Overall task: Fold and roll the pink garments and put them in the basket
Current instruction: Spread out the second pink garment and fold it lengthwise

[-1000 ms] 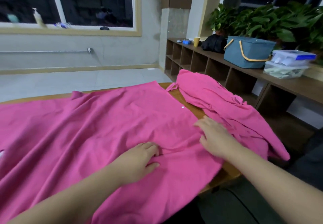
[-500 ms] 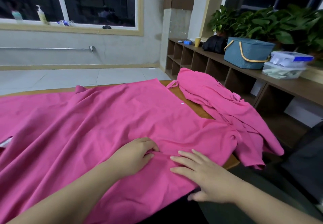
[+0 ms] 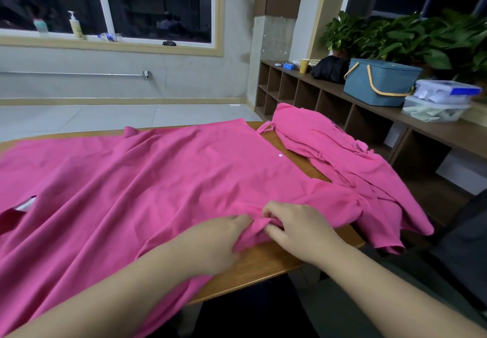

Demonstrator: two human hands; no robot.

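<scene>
While the large pink garment [image 3: 147, 185] lies spread over the table [image 3: 266, 266], the left hand [image 3: 210, 245] and right hand [image 3: 297, 229] pinch its near hem between curled fingers; soft, light cloth should fold best gripped just outside those fingertips, along that edge.

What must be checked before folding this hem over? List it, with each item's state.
1. Left hand grips the near edge of the spread pink garment: ok.
2. Right hand pinches the same edge: ok.
3. Garment lies flat: not ok, creases run across it and its near part hangs off the table.
4. Second pink garment kept apart: not ok, it touches the spread one at the right.
5. Blue basket ready on the shelf: cannot tell, it looks lidded.
</scene>
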